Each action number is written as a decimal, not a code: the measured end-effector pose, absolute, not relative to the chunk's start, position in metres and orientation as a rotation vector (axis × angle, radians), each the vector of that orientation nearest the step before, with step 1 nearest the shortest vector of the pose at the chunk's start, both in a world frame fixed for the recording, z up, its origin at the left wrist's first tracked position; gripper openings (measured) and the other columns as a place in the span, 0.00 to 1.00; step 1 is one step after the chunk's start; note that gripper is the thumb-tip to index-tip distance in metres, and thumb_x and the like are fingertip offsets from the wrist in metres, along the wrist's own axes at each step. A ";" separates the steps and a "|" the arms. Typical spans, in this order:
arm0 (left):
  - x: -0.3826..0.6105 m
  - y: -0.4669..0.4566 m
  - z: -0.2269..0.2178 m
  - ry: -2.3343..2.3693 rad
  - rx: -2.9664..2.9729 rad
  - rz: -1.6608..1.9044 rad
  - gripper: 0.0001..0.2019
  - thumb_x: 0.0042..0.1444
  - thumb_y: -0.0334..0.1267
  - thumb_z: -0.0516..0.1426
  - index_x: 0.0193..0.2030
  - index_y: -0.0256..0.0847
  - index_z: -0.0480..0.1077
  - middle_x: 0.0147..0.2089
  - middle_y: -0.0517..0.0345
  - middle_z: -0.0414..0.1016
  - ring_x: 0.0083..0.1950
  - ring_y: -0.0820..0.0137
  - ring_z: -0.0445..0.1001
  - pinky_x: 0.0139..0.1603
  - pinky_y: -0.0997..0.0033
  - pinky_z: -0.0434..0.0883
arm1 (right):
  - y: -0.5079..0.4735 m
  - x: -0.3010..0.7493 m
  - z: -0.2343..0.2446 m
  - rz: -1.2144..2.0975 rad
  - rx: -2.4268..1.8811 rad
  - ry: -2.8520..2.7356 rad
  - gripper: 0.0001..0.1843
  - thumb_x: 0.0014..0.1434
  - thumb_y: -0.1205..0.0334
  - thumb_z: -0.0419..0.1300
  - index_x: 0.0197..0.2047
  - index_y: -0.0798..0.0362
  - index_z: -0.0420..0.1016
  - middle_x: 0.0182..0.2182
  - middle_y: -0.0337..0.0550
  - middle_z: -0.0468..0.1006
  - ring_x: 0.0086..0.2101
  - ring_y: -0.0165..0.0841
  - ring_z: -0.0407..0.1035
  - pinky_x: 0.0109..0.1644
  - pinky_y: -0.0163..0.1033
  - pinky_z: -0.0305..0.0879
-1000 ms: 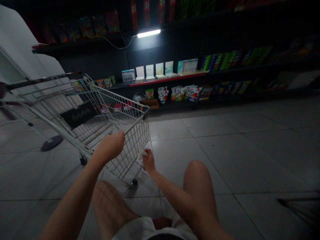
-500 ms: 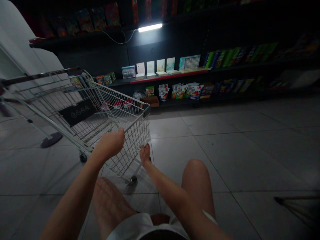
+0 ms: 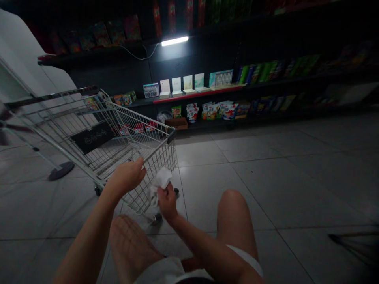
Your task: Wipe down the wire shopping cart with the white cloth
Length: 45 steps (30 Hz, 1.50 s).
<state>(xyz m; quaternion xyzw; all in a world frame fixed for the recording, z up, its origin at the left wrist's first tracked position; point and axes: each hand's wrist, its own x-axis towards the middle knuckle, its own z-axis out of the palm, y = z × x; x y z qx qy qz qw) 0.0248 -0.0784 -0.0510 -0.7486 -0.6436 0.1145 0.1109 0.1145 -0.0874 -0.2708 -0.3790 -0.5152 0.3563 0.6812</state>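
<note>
Bare left hand [image 3: 126, 177] and right hand [image 3: 167, 201], bare arms [image 3: 89, 240] and knees [image 3: 233, 205], whitish shorts [image 3: 166, 272] with a paler hem band [image 3: 248, 261].

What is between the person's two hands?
In the head view, a crumpled white cloth, held by the right hand, and the wire side of the shopping cart, whose rim the left hand grips.

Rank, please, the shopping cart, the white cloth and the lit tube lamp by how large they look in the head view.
1. shopping cart
2. white cloth, though nearness to the camera enlarges it
3. lit tube lamp
</note>
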 end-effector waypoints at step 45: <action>0.010 -0.110 -0.049 -1.938 -2.257 0.381 0.13 0.66 0.42 0.45 0.49 0.40 0.66 0.38 0.46 0.80 0.41 0.54 0.79 0.35 0.62 0.68 | 0.099 0.192 -0.045 -0.098 -1.113 -2.927 0.19 0.58 0.61 0.51 0.43 0.55 0.82 0.42 0.55 0.82 0.41 0.40 0.75 0.39 0.40 0.62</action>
